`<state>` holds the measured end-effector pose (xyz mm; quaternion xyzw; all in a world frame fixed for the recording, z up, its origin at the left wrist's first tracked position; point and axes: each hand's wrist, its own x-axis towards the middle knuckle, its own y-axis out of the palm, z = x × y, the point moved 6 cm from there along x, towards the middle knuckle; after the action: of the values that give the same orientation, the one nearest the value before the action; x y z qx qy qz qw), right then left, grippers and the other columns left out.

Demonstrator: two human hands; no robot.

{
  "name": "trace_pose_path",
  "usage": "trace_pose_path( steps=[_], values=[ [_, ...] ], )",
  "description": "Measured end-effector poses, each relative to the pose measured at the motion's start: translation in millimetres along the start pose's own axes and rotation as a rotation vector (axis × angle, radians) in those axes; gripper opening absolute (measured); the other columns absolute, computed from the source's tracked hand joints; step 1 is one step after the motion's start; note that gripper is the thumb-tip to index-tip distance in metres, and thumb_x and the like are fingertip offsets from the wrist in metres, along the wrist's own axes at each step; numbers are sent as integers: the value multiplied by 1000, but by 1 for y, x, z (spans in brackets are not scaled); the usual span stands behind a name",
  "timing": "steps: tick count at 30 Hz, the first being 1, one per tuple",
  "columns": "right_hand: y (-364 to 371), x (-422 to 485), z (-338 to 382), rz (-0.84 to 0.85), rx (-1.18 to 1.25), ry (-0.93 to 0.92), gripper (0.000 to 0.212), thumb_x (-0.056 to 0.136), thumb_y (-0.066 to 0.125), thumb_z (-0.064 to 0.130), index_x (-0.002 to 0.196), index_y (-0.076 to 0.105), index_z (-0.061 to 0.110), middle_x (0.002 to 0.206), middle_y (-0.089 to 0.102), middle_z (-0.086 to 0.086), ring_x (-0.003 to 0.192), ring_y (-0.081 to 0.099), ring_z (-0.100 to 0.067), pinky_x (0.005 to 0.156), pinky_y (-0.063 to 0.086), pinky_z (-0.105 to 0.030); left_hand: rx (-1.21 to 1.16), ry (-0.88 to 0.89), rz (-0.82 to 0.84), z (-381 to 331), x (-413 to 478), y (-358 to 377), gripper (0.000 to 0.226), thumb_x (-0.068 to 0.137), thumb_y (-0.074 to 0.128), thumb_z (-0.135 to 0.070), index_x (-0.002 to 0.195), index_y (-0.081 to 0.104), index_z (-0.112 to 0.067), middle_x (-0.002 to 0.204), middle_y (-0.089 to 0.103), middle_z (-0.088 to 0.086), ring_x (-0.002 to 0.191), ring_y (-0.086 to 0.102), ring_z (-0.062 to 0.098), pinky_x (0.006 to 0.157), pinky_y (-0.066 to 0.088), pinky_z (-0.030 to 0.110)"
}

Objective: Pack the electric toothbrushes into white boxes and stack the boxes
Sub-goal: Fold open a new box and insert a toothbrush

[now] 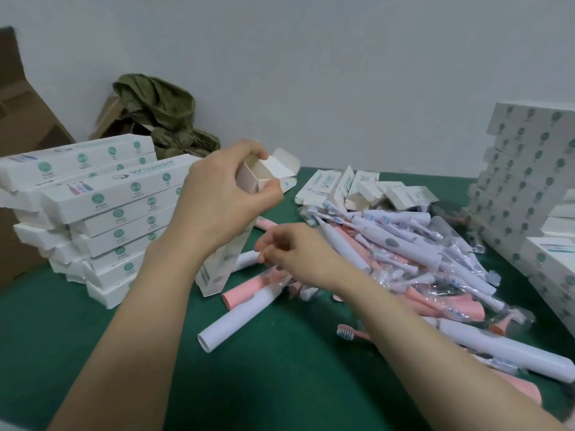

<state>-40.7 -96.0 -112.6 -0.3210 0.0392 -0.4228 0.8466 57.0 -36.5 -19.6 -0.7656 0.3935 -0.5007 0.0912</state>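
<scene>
A white box stands tilted on the green tabletop, its top flap folded back and its open mouth showing bare inner walls. The left hand is clamped round the upper end of this box, thumb and fingertips pinching the rim. Just beside the box's foot lie a pink toothbrush in clear wrap and a white handle, at the near edge of a heap of wrapped toothbrushes. The right hand hovers over the pink one, fingers curled and blurred; whether it grips anything cannot be told. Closed boxes sit in a left stack and a right stack, with unfolded boxes behind the heap
</scene>
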Motion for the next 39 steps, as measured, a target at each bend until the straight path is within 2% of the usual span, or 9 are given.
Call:
trace_pose_path(
  steps=[2,5,11,17,22,27,30,33,39],
  values=[
    [31,3,6,208,-384,-154,25,87,51,0,100,66,16,93,65,3,89,58,-19,75,46,-30,15,23,55,1,-1,3,32,67,58,-42,98,60,-33,59,44,-14,62,43,-1,54,27,15],
    [52,10,13,287,-779,-344,28,84,52,3,104,64,19,93,60,-5,84,51,-22,67,33,-31,3,60,99,1,-1,6,31,69,57,-44,98,59,-35,63,46,-26,63,42,-2,53,29,14],
    [52,19,5,271,-1114,-484,25,95,48,15,117,58,18,113,57,-2,109,45,-22,77,30,-30,-14,44,49,7,2,7,32,70,57,-43,101,60,-32,69,47,-42,67,44,-11,56,29,7],
    [-35,23,24,-70,-712,-247,19,94,43,28,98,59,19,96,54,0,99,54,-22,84,35,-35,-94,-22,-82,16,3,8,30,72,57,-41,101,59,-32,58,42,-18,62,43,-2,58,29,16],
    [-112,-3,25,-536,-200,-181,15,92,58,16,105,63,16,90,60,12,82,57,-2,70,40,-6,-66,0,-26,14,1,24,27,70,54,-44,96,54,-34,76,49,-13,74,45,-4,64,30,6],
    [-152,-29,16,-915,319,-231,8,94,56,13,101,58,12,91,66,1,84,66,-6,84,56,-32,105,-85,204,32,-9,63,33,70,57,-51,98,51,-34,100,55,-6,92,48,15,70,34,29],
    [-157,-35,10,-993,621,-259,28,96,53,10,120,41,17,97,66,0,85,68,-3,81,56,-23,219,-138,296,43,-3,80,36,72,61,-51,101,53,-31,99,56,-4,87,48,16,67,37,30],
    [-156,-33,9,-985,610,-259,51,96,52,9,137,26,24,96,66,-4,88,68,-6,79,55,-22,166,-140,258,42,4,80,34,71,60,-52,97,52,-32,98,57,-7,87,48,14,68,38,31],
    [-141,-23,12,-923,502,-246,42,92,56,9,124,37,31,70,59,0,72,63,-6,74,57,-29,91,-65,101,29,3,73,40,61,46,-54,95,51,-32,87,53,-13,77,46,5,57,31,24]
  ],
)
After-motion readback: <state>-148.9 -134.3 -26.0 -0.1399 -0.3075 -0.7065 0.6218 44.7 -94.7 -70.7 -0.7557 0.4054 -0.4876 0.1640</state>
